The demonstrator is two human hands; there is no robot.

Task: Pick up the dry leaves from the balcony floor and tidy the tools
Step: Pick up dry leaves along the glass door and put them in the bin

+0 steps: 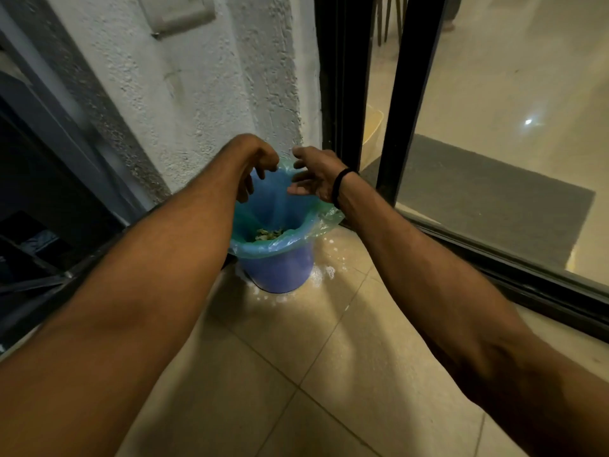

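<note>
A blue bin (pixel 280 268) lined with a green plastic bag (pixel 324 217) stands in the balcony corner against the white wall. Dry leaves (pixel 268 234) lie at the bottom of it. Both my arms reach over its mouth. My left hand (pixel 255 163) hovers above the far rim with fingers loosely curled downward, holding nothing. My right hand (pixel 314 174), with a black band at the wrist, is just to the right, fingers spread and relaxed, empty. Neither hand visibly touches the bag.
White flakes (pixel 321 275) are scattered on the beige tiled floor (pixel 313 374) around the bin. A black-framed glass sliding door (pixel 392 127) stands on the right, with a grey mat (pixel 494 196) behind it. Dark railing (pixel 49 179) runs on the left.
</note>
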